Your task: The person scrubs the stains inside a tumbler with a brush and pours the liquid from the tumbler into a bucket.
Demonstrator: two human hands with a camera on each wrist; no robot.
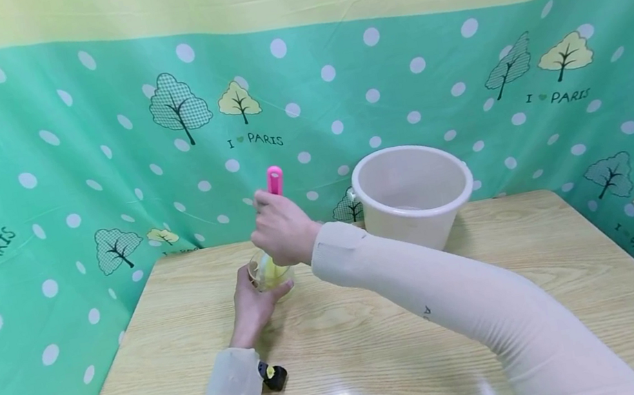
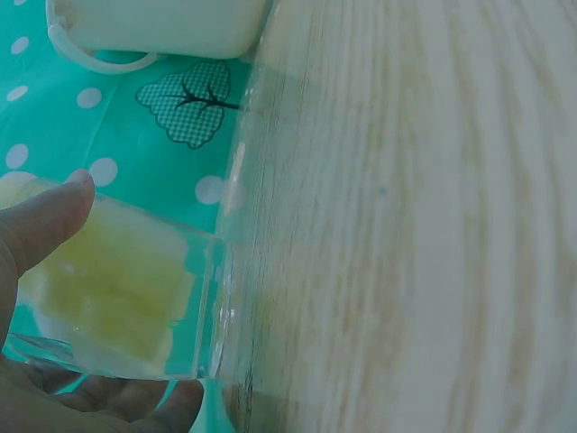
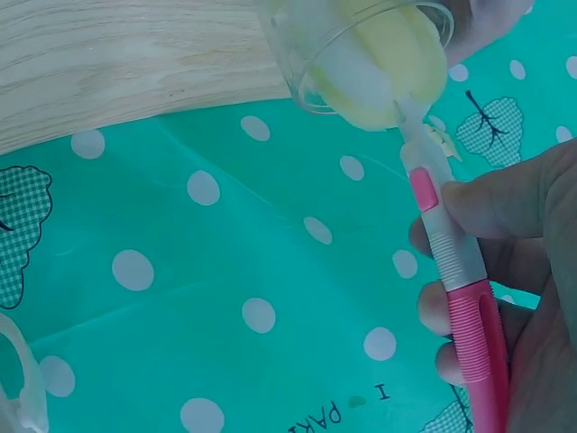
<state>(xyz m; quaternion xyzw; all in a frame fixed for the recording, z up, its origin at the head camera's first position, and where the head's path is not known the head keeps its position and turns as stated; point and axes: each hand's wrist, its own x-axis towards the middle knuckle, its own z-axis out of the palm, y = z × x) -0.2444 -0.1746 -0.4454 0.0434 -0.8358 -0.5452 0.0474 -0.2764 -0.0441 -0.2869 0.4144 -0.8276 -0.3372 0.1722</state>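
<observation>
My left hand (image 1: 253, 306) grips a clear drinking glass (image 2: 206, 311) near the left rear of the table, thumb on one side and fingers on the other. Inside the glass is the yellow and white sponge head (image 3: 410, 63) of a cup brush (image 3: 469, 329), seen through the wall in the left wrist view. My right hand (image 1: 283, 229) is above the glass and holds the brush's pink and white handle, thumb lying along the white part. The handle's pink end sticks up past the fist in the head view.
A white plastic bucket (image 1: 407, 228) stands at the back of the wooden table (image 1: 381, 354), right of the glass. Behind it hangs a green dotted cloth (image 1: 332, 97) with printed trees. A small black device (image 1: 274, 377) is at the left wrist.
</observation>
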